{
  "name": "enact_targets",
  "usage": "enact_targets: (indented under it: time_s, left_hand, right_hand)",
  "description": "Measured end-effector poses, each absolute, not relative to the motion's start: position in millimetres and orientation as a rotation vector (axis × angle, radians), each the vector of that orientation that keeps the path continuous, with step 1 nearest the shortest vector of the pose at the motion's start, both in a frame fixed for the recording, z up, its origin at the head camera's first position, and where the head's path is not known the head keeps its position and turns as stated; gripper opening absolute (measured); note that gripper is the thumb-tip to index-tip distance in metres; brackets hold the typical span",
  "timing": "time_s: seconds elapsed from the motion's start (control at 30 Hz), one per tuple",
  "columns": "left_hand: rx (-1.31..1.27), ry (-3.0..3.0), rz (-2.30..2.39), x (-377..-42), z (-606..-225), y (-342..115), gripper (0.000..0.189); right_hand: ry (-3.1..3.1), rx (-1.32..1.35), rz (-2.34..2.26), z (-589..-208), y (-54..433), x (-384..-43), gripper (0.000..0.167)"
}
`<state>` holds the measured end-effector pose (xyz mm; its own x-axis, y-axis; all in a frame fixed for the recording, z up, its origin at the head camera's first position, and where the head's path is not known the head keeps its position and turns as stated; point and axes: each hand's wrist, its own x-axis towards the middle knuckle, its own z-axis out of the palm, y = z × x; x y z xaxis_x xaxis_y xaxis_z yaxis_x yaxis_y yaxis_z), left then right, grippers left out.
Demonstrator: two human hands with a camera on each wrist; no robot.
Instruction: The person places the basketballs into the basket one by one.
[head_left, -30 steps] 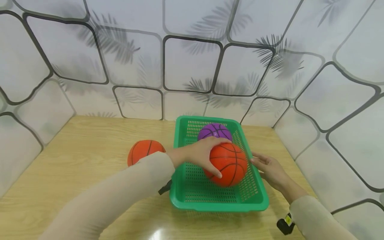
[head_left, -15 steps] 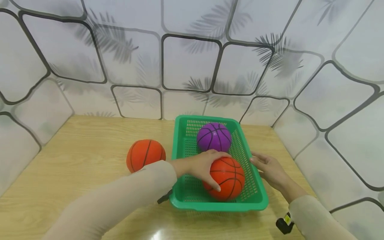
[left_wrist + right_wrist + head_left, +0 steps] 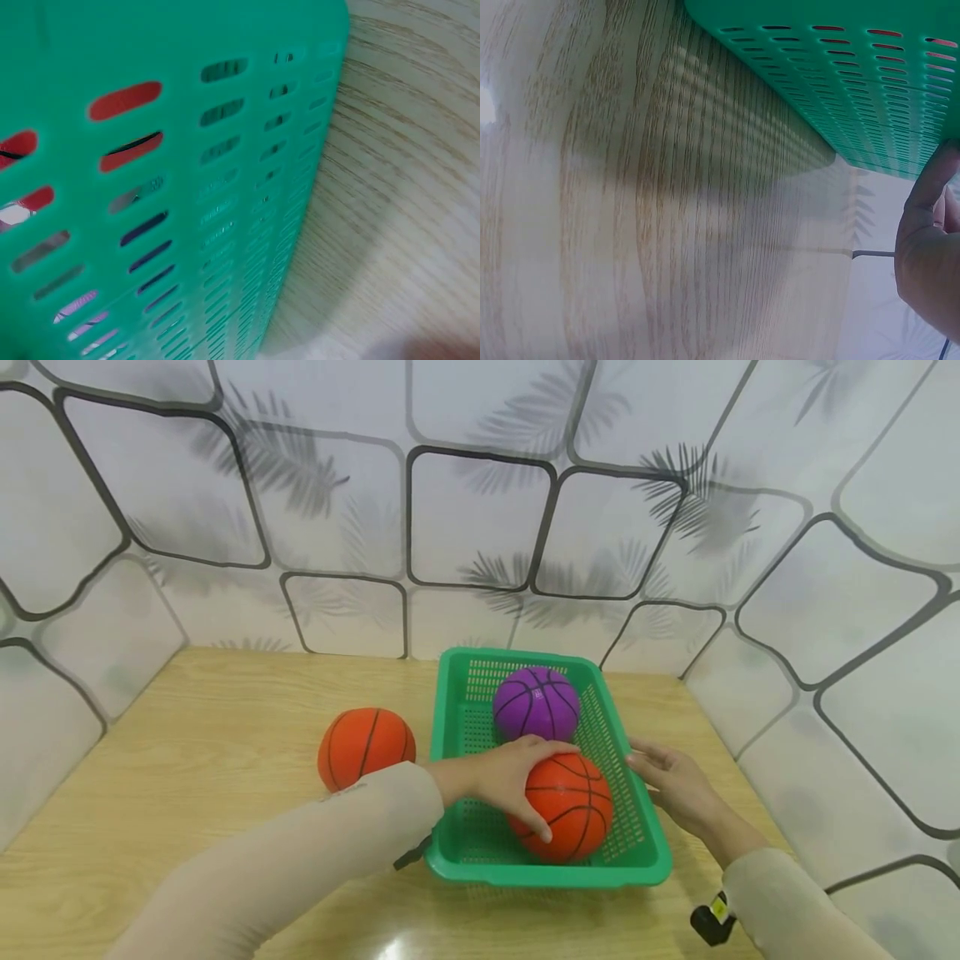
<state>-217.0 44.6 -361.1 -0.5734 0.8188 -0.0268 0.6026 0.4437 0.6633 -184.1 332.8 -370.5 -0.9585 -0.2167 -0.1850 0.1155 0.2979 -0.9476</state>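
In the head view a green plastic basket [image 3: 551,875] with slotted sides stands on the table. My left hand [image 3: 510,777] reaches over its left rim and holds an orange-red basketball [image 3: 573,810] in the near part, thumb and fingers spread round it. A purple basketball [image 3: 536,702] lies behind it in the basket. My right hand [image 3: 678,785] is at the outside of the basket's right rim, its fingertips touching it. The right wrist view shows that hand [image 3: 930,247] against the slotted wall. In the left wrist view the basket wall [image 3: 172,37] hides the left hand.
A second orange-red basketball [image 3: 363,745] lies on the wooden table [image 3: 225,735] left of the basket, partly behind the left sleeve [image 3: 322,843]. A patterned wall [image 3: 480,527] borders the table at the back and sides.
My left hand has brought the orange-red basketball nearer and lower in the basket, uncovering more of the purple one. Over the last half second it stays put. The right hand has not moved.
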Motion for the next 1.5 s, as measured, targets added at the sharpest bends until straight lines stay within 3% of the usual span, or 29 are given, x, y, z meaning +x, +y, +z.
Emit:
enact_targets:
  time_s: [0.5,1.07,1.5]
  left_hand:
    - [1.228,2.445,1.0,-225.3,-335.9,20.9,0.11]
    - [1.178,2.55,1.377,-232.7,-313.5,-42.3,0.084]
    - [1.146,2.773,1.451,-235.2,-319.7,-97.7,0.078]
  right_hand:
    - [2.311,-0.074,-1.694,-370.6,332.1,-183.2,0.065]
    - [2.313,-0.07,-1.7,-372.4,333.2,-183.2,0.065]
    - [2.314,-0.07,-1.702,-372.8,333.0,-183.4,0.065]
